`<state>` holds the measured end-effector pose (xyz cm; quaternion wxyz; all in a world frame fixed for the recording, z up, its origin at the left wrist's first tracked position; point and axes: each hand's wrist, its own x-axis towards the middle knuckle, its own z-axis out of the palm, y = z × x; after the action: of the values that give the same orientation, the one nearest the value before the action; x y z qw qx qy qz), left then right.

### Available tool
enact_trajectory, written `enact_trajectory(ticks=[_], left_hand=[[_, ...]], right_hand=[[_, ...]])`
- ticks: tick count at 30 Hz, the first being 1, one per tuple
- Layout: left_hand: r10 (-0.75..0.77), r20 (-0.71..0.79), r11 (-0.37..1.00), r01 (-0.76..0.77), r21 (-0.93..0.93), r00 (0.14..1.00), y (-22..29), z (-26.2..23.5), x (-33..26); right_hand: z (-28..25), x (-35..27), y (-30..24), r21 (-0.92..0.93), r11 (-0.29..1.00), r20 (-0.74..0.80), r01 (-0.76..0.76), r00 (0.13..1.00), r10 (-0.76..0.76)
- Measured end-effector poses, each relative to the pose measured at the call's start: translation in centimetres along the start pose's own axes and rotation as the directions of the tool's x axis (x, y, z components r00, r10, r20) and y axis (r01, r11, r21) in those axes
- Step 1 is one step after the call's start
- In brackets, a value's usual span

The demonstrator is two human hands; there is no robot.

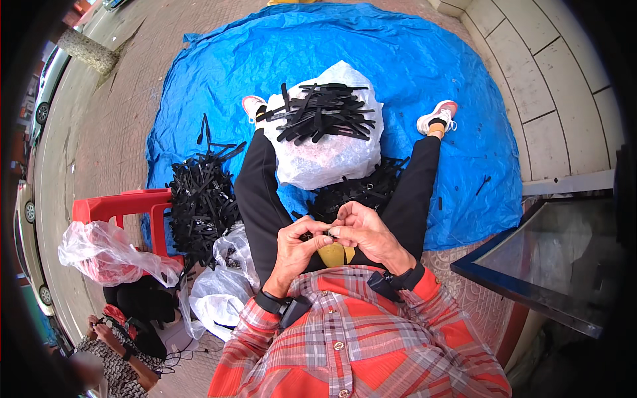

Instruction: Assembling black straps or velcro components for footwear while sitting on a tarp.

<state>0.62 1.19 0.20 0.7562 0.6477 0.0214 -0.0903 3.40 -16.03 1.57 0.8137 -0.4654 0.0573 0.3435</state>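
Note:
My left hand (296,248) and my right hand (369,232) meet in front of my body, above my lap. Thumbs and forefingers of both are pinched together around something small and dark, too hidden to name. Just beyond the hands, between my legs, lies a heap of black strap pieces (355,197). Farther off, a stuffed white plastic sack (318,162) carries a pile of black straps (325,113) on its top. A yellow patch of material (335,255) shows right below my fingers.
A blue tarp (219,66) lies under my outstretched legs. At left are a big heap of black straps (202,212), a red plastic stool (123,204) and clear plastic bags (219,292). Another person (116,351) sits at lower left. A blue-framed glass panel (537,252) stands at right.

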Motion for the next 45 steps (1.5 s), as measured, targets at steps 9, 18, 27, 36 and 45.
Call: enact_trajectory(ticks=[9, 18, 27, 36, 45], left_hand=[[0.018, 0.071, 0.980, -0.031, 0.196, 0.997, 1.7, -0.4, 0.2], [-0.179, 0.093, 0.979, 0.168, 0.116, 0.979, -0.2, 1.0, 0.2], [-0.088, -0.086, 0.903, 0.116, 0.413, 0.992, -0.7, 1.9, 1.0], [-0.551, 0.215, 0.738, 0.591, -0.326, 0.806, -4.1, -0.3, 1.9], [-0.567, 0.306, 0.642, 0.642, -0.419, 0.765, -3.9, -1.9, 1.4]], right_hand=[[-0.9, -0.3, -0.3, -0.210, 0.972, 0.155, -0.108, 0.978, 0.143], [-1.7, 0.5, 2.4, -0.530, 0.843, -0.105, 0.094, 0.979, -0.175], [-2.9, 0.2, 3.9, -0.549, 0.832, -0.152, 0.083, 0.969, -0.197], [-11.6, 2.4, 2.7, -0.995, 0.098, -0.065, -0.027, 0.914, -0.400], [-10.8, 16.0, -2.7, -0.974, 0.133, 0.052, 0.182, 0.756, -0.653]])
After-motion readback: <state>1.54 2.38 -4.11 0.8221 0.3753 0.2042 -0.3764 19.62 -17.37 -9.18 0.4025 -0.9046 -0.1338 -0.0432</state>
